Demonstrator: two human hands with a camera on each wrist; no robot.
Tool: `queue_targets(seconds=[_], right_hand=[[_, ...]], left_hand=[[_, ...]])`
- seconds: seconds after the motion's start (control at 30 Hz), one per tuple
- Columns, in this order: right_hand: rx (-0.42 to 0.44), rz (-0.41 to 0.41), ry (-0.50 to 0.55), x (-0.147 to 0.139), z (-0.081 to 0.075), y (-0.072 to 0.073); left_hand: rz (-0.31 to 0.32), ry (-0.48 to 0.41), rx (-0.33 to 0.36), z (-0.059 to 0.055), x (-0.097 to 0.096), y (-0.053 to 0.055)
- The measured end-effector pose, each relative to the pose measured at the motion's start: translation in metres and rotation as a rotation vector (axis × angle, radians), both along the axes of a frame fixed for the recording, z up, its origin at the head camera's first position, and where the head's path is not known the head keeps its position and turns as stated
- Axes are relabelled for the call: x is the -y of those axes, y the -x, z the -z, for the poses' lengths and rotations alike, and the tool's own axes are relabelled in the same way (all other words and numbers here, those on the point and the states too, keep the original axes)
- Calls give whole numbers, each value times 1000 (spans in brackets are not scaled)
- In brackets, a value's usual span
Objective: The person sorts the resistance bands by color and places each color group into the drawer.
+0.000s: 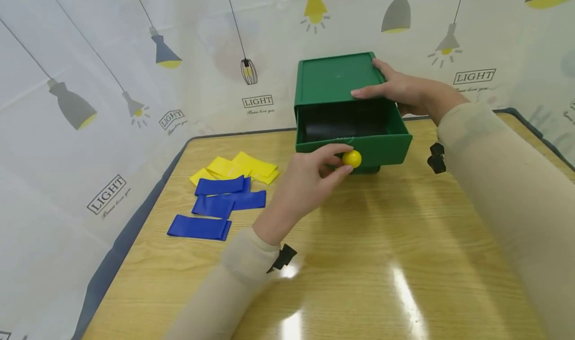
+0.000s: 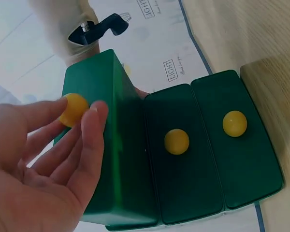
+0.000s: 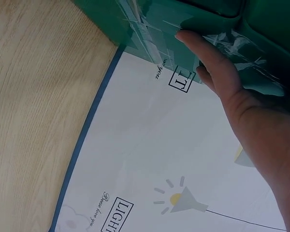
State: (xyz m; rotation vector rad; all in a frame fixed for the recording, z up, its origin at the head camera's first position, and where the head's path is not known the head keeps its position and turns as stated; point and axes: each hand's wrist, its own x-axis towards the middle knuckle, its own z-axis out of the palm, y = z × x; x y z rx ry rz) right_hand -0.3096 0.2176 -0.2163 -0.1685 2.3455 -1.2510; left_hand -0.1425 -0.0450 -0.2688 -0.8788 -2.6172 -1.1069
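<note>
A small green drawer cabinet [image 1: 337, 78] stands at the back of the table, its top drawer [image 1: 382, 151] pulled out. The inside of that drawer looks dark. My left hand [image 1: 305, 182] pinches the round yellow knob [image 1: 352, 159] on the drawer's front between thumb and fingers. My right hand [image 1: 406, 89] holds the cabinet's upper right edge, the thumb lying on top. In the left wrist view, two lower drawers are closed, each with a yellow knob [image 2: 177, 141]. Clear tape [image 3: 150, 34] shows on the cabinet's side in the right wrist view.
Left of the cabinet, several flat yellow bands [image 1: 251, 165] lie in a pile. Several flat blue bands [image 1: 197, 227] are in front of them, partly overlapping. A white printed sheet [image 1: 202, 40] with lamp drawings hangs behind the wooden table [image 1: 359, 260].
</note>
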Motion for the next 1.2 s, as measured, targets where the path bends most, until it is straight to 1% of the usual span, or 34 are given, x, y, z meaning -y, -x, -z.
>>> queue_targets(seconds=[0.07, 0.17, 0.33, 0.5, 0.57, 0.63, 0.73, 0.87, 1.0, 1.07, 1.13, 1.2], right_hand=[[6, -9, -4, 0, 0, 1], [25, -23, -6, -2, -1, 2], [55, -40, -15, -2, -5, 2], [53, -42, -35, -1, -7, 2], [54, -41, -38, -1, -6, 2], [59, -44, -39, -2, -6, 2], [66, -50, -44, -3, -7, 2], [70, -60, -34, -4, -8, 3], [82, -48, -18, -7, -3, 12], [85, -45, -18, -7, -2, 12], [86, -41, -18, -5, -2, 11], [81, -42, -20, -2, -5, 7]], left_hand=[[-33, -36, 12, 1, -2, 4], [-62, -81, 23, 3, -4, 15], [-103, -125, 37, 3, -11, 40], [-172, -157, 66, 5, -21, 65], [-197, -177, 70, 7, -24, 73], [-214, -203, 75, 9, -27, 78], [-217, -253, 91, 12, -29, 81], [-195, -330, 127, 17, -30, 80], [-166, -414, 178, 20, -30, 79], [-155, -471, 204, 22, -30, 79], [-162, -536, 219, 28, -31, 79], [-185, -578, 210, 36, -31, 78]])
